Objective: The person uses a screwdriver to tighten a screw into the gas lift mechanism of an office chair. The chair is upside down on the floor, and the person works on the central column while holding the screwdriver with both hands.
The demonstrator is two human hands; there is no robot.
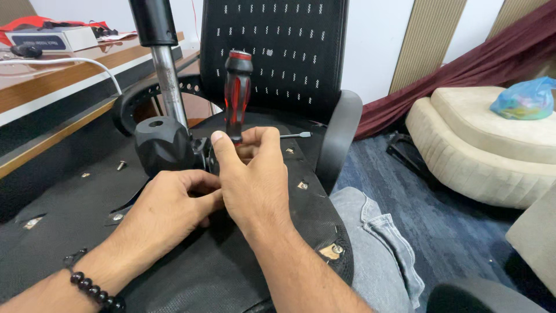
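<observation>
The left hand (168,203) lies nearest, forearm coming in from the lower left with a dark bead bracelet (92,288) at the wrist. It rests palm down on the black underside of the upturned chair seat (220,272), fingers curled inward and pressed against the base of the right hand; whether they pinch anything cannot be told.

The right hand (252,174) sits just beyond and right of it, wrist bent down, fingers closed around the lower shaft of a screwdriver (237,93), thumb up along its front. The screwdriver stands nearly upright, its red-and-black handle rising clear above the hand; its tip is hidden behind the fingers.

Just left of the screwdriver is a black rounded knob-like housing (159,142) with a hole on top, touching the chair mechanism. A chrome gas-lift column (168,75) rises behind the housing, topped by a black sleeve.

A second, slim screwdriver shaft (295,135) lies on the seat just right of the hand. Small screws (302,185) dot the seat around. Behind the red-and-black screwdriver stands a black mesh chair back (278,52).
</observation>
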